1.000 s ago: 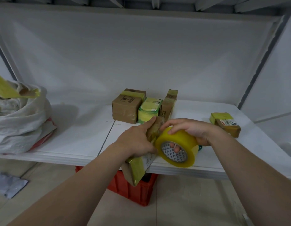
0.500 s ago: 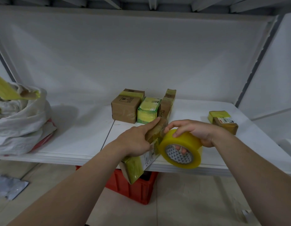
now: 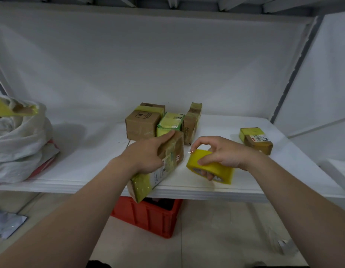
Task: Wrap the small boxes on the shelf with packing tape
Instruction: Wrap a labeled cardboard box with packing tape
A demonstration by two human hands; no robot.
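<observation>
— Where's the long box (image 3: 174,149)?
— Slanting off the shelf (image 3: 80,167) edge, left hand (image 3: 146,157) fingers curled over it.
— The tape roll (image 3: 216,169)?
— Just right of it, apart, gripped in the right hand (image 3: 223,153) fingers.

box cluster (image 3: 162,122) blocking shelf (image 3: 80,159) centre, sack (image 3: 18,140) left, seemingly open between

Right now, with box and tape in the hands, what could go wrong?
The box in the left hand sticks out past the shelf edge; a slip might drop it toward the red crate. The tape roll in the right hand is apart from the box, so its end may stick back down.
</observation>
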